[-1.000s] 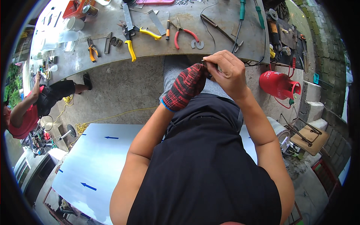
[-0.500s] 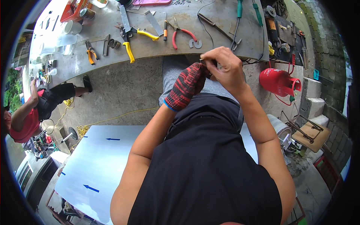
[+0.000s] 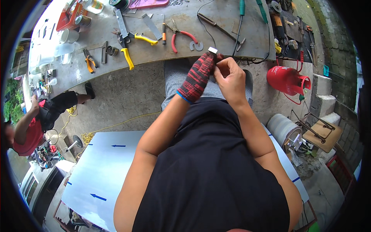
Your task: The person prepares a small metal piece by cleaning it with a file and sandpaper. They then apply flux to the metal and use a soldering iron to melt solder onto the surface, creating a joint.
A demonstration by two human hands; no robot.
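My left hand [image 3: 198,76], in a red-and-black knit glove with a blue cuff edge, is closed on a small bright flat piece [image 3: 213,50] that sticks out past the fingertips at the bench edge. Beside it, my bare right hand [image 3: 232,79] is curled in a pinch close to the glove's fingers; whatever it grips is hidden. Just beyond the hands, a C-shaped metal piece [image 3: 196,46] lies on the bench. Red-handled pincers [image 3: 181,34] and an orange-and-black-handled tool [image 3: 164,34] rest to its left.
The metal bench [image 3: 216,23] also bears yellow-handled snips [image 3: 126,54], orange-handled pliers [image 3: 89,62] and green-handled leads [image 3: 242,9]. At right stands a red gas cylinder [image 3: 284,80]. A blue-arrowed sheet [image 3: 112,158] lies behind me. Another person [image 3: 33,133] is at far left.
My left hand has moved slightly up toward the bench, and the bright piece now shows above its fingertips. My right hand has dropped lower, beside the glove.
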